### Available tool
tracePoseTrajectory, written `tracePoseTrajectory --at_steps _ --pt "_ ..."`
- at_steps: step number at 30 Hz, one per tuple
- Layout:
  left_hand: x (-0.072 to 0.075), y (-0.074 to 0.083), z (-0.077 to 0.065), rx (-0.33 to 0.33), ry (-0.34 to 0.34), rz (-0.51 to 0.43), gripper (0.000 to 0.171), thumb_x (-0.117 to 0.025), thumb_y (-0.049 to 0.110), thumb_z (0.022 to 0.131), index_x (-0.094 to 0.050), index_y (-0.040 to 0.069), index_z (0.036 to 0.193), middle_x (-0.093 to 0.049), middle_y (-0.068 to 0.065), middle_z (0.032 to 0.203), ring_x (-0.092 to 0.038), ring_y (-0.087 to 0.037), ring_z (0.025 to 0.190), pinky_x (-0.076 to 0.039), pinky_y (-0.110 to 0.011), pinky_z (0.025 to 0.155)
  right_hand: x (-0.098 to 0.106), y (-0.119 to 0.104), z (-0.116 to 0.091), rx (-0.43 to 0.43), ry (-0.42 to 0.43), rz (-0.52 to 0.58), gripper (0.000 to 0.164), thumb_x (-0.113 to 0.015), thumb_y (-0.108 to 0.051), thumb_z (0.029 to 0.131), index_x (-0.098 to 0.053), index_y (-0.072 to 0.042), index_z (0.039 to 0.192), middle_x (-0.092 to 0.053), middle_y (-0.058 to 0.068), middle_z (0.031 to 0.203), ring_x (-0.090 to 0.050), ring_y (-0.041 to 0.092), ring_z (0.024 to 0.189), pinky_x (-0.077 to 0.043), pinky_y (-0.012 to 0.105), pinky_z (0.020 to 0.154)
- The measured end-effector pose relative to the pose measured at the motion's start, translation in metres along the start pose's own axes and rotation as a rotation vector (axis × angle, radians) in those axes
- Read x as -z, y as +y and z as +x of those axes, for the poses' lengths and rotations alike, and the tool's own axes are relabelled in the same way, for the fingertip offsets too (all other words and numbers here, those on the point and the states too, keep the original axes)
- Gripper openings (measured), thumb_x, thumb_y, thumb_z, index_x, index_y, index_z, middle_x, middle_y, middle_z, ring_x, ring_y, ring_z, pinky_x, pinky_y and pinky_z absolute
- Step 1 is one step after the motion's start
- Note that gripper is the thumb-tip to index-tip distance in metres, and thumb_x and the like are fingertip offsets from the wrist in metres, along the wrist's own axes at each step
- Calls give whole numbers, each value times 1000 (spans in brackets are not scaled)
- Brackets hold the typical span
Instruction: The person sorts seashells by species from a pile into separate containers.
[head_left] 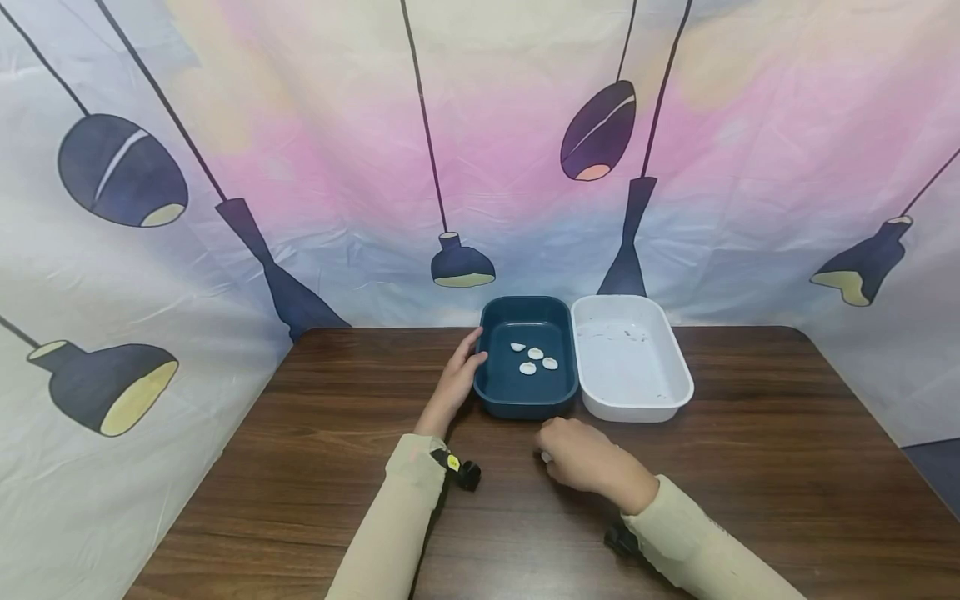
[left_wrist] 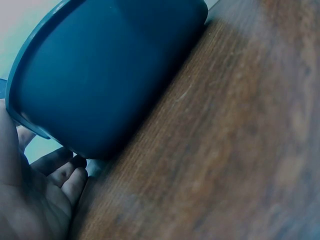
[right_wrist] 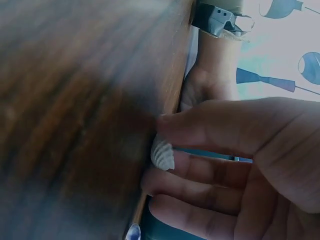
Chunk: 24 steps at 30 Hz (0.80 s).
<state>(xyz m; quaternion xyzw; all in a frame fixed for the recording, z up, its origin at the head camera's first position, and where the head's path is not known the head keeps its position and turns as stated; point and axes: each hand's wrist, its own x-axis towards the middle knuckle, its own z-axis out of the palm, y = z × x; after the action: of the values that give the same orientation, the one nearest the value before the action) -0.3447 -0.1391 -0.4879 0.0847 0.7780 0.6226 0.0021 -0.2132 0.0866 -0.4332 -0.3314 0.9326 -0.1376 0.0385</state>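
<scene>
My left hand (head_left: 455,379) rests against the left side of a dark teal tray (head_left: 525,404), its fingertips touching the tray at the rim and outer wall. In the left wrist view, the tray's wall (left_wrist: 100,75) rises beside the loosely bent fingers. Several small white shells (head_left: 528,367) lie inside this tray. In front of it, low over the table, my right hand (head_left: 581,454) pinches a ridged white seashell (right_wrist: 162,154) between thumb and fingers. From the head view, that shell is mostly hidden by the hand.
A white tray (head_left: 633,412) stands directly right of the teal one, with small dark specks inside. Both sit near the back edge of the brown wooden table (head_left: 315,467). Behind hangs a cloth (head_left: 510,108) printed with lamps. A small pale thing (right_wrist: 133,232) shows low in the right wrist view.
</scene>
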Motion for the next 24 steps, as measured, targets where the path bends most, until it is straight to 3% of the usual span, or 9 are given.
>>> tracePoseTrajectory --at_steps 8,12,16,24 --pt "-1 1 1 2 -2 -1 54 -48 23 112 -39 21 165 -30 -11 172 -28 -36 157 -26 -60 124 5 4 0 25 -47 56 20 -74 5 84 -67 -12 76 -57 -4 73 -47 12 63 -45 31 56" --pt "-1 1 1 3 -8 3 55 -48 22 112 -39 20 165 -30 -12 172 -27 -37 157 -25 -60 124 12 6 -1 54 -80 119 12 -73 4 84 -76 -7 86 -61 -2 78 -51 10 66 -50 30 61" --pt "-1 0 0 0 -7 7 55 -48 23 112 -38 19 165 -29 -12 172 -26 -36 158 -24 -60 124 22 9 -2 115 -90 134 19 -72 6 85 -80 -3 99 -66 1 86 -58 10 76 -56 30 70" --pt "0 1 -1 16 8 18 54 -49 27 111 -40 23 165 -30 -9 172 -26 -34 158 -25 -58 125 42 11 3 213 -67 97 20 -71 3 87 -81 -4 103 -69 1 91 -60 9 79 -56 30 74"
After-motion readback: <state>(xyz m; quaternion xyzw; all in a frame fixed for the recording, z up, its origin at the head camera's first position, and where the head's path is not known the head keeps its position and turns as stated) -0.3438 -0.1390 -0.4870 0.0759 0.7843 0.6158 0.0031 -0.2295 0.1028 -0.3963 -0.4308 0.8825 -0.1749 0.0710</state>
